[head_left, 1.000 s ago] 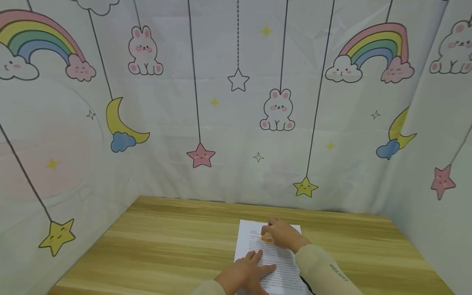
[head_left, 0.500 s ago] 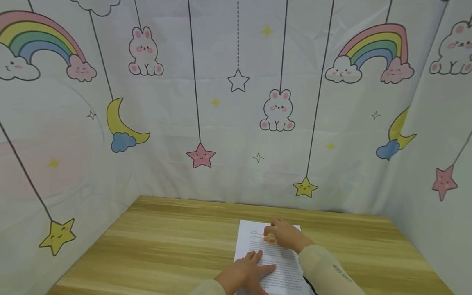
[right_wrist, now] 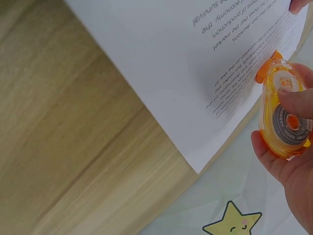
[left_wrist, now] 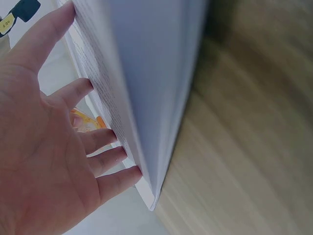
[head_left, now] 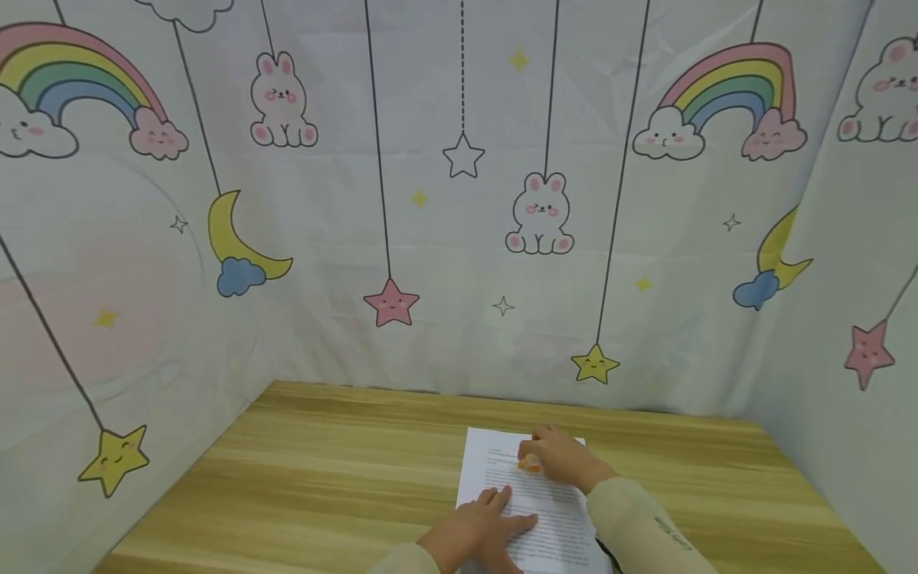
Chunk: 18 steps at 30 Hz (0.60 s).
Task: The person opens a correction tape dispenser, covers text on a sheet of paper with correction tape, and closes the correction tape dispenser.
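Observation:
A printed sheet of paper (head_left: 473, 470) lies on the wooden table in the head view; in the left wrist view it looks like a thick stack of sheets (left_wrist: 146, 63). My left hand (head_left: 479, 526) rests on the paper with its fingers spread, fingertips touching the printed side. Farther up the page, my right hand (head_left: 562, 458) holds an orange, see-through correction tape (head_left: 529, 464) between thumb and fingers. Close up in the right wrist view, the orange tip of the correction tape (right_wrist: 288, 128) is against the lines of text. The tape's line itself is too small to make out.
The wooden table (head_left: 323, 454) stretches out on both sides of the paper. A white curtain (head_left: 445, 239) printed with rabbits, stars and rainbows stands behind it and along the sides. A small black object with a yellow label (left_wrist: 24, 10) shows at the left wrist view's corner.
My right hand has slid a little to the right across the upper part of the page with the correction tape. The left hand has stayed in place.

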Available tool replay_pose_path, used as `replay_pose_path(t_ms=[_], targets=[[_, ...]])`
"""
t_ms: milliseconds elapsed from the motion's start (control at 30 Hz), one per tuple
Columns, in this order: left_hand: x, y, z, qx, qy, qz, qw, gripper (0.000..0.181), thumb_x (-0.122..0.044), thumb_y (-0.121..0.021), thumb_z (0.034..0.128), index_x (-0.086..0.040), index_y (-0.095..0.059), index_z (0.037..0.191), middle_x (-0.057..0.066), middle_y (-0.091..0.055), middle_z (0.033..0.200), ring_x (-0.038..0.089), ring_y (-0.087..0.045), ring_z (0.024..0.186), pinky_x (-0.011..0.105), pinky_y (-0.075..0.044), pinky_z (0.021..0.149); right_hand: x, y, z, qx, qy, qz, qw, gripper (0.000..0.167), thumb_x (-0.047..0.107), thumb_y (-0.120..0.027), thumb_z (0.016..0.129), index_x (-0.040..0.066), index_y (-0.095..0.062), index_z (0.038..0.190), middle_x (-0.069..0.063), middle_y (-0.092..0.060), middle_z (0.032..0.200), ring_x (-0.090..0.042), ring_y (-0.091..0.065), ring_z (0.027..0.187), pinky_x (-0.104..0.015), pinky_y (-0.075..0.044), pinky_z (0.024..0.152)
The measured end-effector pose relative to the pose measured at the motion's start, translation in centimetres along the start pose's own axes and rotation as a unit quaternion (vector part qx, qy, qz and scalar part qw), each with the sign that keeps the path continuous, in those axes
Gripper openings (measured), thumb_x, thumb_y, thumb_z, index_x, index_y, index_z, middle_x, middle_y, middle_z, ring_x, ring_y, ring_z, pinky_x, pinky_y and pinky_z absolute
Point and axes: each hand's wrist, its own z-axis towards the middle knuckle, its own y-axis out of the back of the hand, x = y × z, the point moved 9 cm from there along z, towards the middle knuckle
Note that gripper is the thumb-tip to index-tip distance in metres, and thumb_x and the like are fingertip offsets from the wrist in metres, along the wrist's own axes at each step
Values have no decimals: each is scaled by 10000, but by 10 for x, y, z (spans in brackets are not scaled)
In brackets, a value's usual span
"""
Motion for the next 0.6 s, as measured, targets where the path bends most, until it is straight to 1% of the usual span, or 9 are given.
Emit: replay_pose_path(t_ms=[233,600], targets=[[-1,4,-4,-38,51,33,10000,670,-597,-664,719,-514,-385,1323,-26,-255,1505,220,-262,1371,485,-339,1033,-6,-2,-2,124,-124,37,9998,282,-30,-592,814,207,-683,938,-6,-552,922,-210,-524,900,-420,-468,819],[-1,4,-3,-125,34,86,9999,664,-600,-664,717,-518,-391,1317,-28,-274,1496,218,-276,1365,482,-350,1024,-7,-2,-5,53,-18,-21,10000,281,-36,-610,801,211,-673,917,-4,-539,912,-211,-517,883,-412,-466,789]])
